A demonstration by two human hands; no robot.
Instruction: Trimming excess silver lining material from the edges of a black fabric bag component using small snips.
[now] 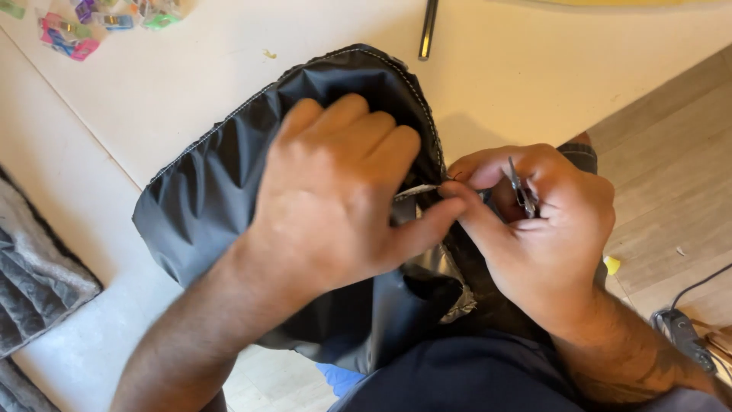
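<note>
Nearest me, my dark trouser lap (457, 374) fills the bottom edge. Above it my right hand (545, 221) curls around small metal snips (523, 194), thumb and forefinger pinched together at a seam. My left hand (343, 198) lies on the black fabric (206, 198), fingers pressed together and tucked into the folds, thumb stretched towards the right fingertips. The fabric hangs off the edge of the pale table (534, 69) onto my lap. To my mind the danger is the blades nicking the cloth or my left thumb, since both sit so close to the cutting point. The thread itself is too fine to see, and my hands hide the seam. Farther off lie coloured clips (76, 30), a dark rod (428, 30) cut off at the top, and grey quilted cloth (30, 267) at the left.
</note>
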